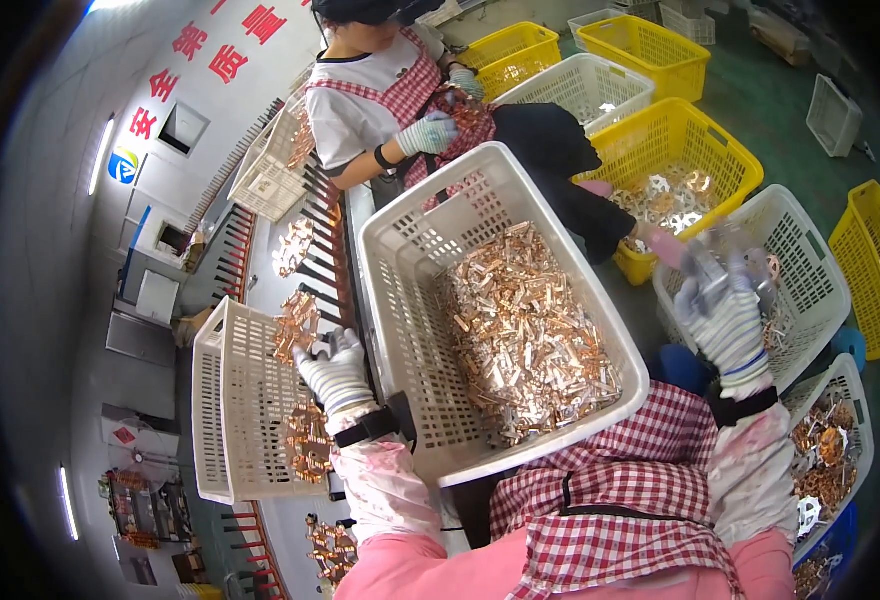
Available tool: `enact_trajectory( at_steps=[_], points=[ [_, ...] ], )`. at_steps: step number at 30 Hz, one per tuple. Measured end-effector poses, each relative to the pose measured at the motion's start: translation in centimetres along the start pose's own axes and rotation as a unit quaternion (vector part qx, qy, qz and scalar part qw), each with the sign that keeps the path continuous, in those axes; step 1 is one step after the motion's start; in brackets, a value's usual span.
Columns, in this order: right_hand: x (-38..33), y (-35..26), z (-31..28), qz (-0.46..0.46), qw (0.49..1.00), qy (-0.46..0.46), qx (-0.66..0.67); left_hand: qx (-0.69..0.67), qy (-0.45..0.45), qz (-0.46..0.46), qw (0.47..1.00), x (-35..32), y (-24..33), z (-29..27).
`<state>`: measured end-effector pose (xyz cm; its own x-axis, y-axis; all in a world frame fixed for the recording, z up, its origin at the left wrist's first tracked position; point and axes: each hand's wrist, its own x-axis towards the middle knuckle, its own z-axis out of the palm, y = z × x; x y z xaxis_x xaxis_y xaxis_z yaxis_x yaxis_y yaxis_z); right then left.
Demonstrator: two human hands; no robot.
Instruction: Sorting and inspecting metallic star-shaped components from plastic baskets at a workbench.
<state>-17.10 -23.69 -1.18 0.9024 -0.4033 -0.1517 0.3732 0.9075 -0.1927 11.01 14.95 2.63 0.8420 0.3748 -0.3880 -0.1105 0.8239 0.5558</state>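
Note:
My left hand (338,372), in a striped knit glove, is open with its fingers apart. It is right beside a cluster of copper-coloured metal parts (297,325) on the machine side; whether it touches them I cannot tell. Out to the right, my right hand (728,325), gloved alike, is over a white basket (810,250). Motion smears its fingers, and a blurred shiny shape (730,250) shows beside them; whether they grip it is unclear. Between my arms a large white crate (405,370) holds a heap of small copper and silver metal pieces (530,335).
A co-worker (360,130) in a checked apron sits ahead, with gloved hands on copper parts. Yellow baskets (740,165) with metal parts stand to the right. A cream basket (245,410) is on the left, next to a rack of dark rods (325,255). Another parts basket (865,440) stands at lower right.

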Motion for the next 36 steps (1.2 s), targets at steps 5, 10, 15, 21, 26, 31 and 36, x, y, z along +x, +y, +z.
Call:
enact_trajectory(
  at_steps=[5,10,15,21,26,31,36],
  points=[
    [-0.8,-1.2,-3.6,0.081,0.993,0.032,-0.074,-0.047,-0.041,-0.04,0.997,3.0,1.2,-1.1],
    [-1.1,1.2,-1.1,0.058,0.958,0.052,-0.277,0.101,-0.186,0.193,0.958,-4.8,0.4,1.9],
    [0.4,6.4,3.2,-0.053,0.874,-0.075,-0.478,0.263,-0.49,-0.004,0.831,-11.2,-2.9,2.8],
    [0.1,10.4,0.9,-0.258,0.791,-0.305,-0.463,0.524,-0.591,-0.28,0.545,-14.9,-7.5,0.1],
    [-0.4,12.6,-0.8,0.252,0.966,0.065,0.011,0.525,-0.605,-0.237,0.55,-13.5,-9.5,-1.5],
    [0.7,14.0,-3.4,0.192,0.976,0.097,-0.038,0.495,-0.645,0.087,0.575,-14.8,-11.2,-1.0],
    [-1.4,12.2,-2.9,-0.2,0.523,-0.184,-0.808,0.56,-0.669,0.252,0.419,-14.8,-10.8,-1.0]
  ],
)
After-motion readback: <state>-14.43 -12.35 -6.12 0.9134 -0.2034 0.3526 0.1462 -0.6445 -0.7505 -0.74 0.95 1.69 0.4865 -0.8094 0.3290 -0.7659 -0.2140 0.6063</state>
